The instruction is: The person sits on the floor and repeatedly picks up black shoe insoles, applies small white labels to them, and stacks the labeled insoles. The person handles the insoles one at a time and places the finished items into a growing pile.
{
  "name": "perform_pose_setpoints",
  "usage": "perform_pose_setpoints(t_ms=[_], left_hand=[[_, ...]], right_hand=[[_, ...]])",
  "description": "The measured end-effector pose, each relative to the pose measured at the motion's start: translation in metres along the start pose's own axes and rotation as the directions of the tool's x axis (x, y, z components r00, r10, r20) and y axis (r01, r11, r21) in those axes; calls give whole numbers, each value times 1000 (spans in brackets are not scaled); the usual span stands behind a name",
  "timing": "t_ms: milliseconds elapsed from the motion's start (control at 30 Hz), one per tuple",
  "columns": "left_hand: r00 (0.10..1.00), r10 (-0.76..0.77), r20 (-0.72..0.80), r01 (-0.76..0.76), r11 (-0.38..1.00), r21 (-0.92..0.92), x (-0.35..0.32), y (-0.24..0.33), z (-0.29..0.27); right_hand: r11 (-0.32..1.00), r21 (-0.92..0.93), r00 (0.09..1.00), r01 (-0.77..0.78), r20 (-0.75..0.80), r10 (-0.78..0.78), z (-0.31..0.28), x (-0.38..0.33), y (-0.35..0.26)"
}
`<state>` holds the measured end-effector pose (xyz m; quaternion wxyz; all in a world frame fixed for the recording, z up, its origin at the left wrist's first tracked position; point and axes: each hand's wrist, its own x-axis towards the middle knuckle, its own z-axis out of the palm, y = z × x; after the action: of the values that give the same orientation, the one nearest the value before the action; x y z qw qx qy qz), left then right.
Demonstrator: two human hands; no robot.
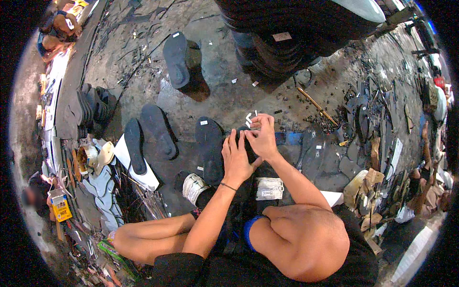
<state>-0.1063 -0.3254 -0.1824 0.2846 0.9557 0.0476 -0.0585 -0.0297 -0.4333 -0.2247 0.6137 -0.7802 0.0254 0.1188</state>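
Observation:
In front of my shins a black shoe sole (pixel 249 152) lies between my two hands, partly hidden by them. My left hand (pixel 236 160) holds it, with the fingers along its upper part and the thumb at the near right side. At the sole's far end, my right hand (pixel 264 138) has thumb and fingers drawn together, its fingertips close to the left ones. A bent white sticker strip (pixel 248 119) sticks out from the right fingers. Just left of my left hand lies another black sole (pixel 209 143) with a small white label.
More black soles (pixel 154 126) lie to the left, one on white sheet (pixel 152 181). A sole (pixel 176 57) leans farther off beside dark stacks (pixel 267 43). Stacked soles (pixel 88 105) stand far left. A stick (pixel 318 106) and scraps litter the right. Other people sit near the edges.

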Motion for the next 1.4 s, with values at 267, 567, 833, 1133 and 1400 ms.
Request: perform_pose_setpoints(t_ms=[267,567,833,1133,1400], left_hand=[[974,-211,-82,217,974,71,12,-27,-46],[999,-25,35,25,1000,3,-5,-3,17],[979,-136,-154,160,974,161,12,-40,-56],[986,-66,156,66,998,1,1,-6,16],[958,-281,-54,285,954,94,19,-36,-73]], right_hand=[[983,-27,983,-181,-46,180,-28,3,-5],[953,-302,997,40,75,-18,-10,3,-9],[978,7,978,-209,-1,209,-24,-3,9],[912,-408,999,49,38,-36,-8,0,15],[956,-140,960,-260,69,271,-28,5,16]])
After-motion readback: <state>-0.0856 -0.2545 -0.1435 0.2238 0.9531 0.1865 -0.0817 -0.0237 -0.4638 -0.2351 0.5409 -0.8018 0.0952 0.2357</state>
